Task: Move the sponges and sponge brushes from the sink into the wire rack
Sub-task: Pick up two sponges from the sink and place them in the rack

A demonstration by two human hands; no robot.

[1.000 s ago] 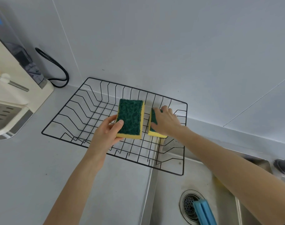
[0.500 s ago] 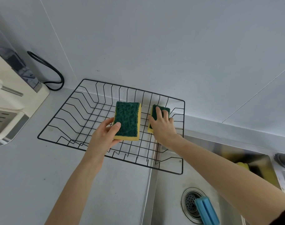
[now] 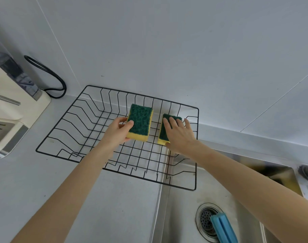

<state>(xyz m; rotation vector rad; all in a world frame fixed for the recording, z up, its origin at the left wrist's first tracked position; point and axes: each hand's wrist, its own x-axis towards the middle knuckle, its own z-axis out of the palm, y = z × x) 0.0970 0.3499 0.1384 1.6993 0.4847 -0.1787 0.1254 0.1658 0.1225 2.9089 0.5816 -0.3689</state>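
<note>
Black wire forms the rack, a shallow rectangular basket whose right end overhangs the steel sink; its left half is open grid with room to spare. 2 sponges sit over its middle and right, green scouring faces up on yellow foam. The left hand grips the left sponge by its near corner, thumb on top, and I cannot tell whether it touches the wires. The right hand lies spread and flat on the right sponge, pressing rather than pinching, close to the rack's right rim. A blue sponge brush lies in the sink across the round drain. Left of the rack stand a cream appliance and a looped black cable, against the pale wall.
</note>
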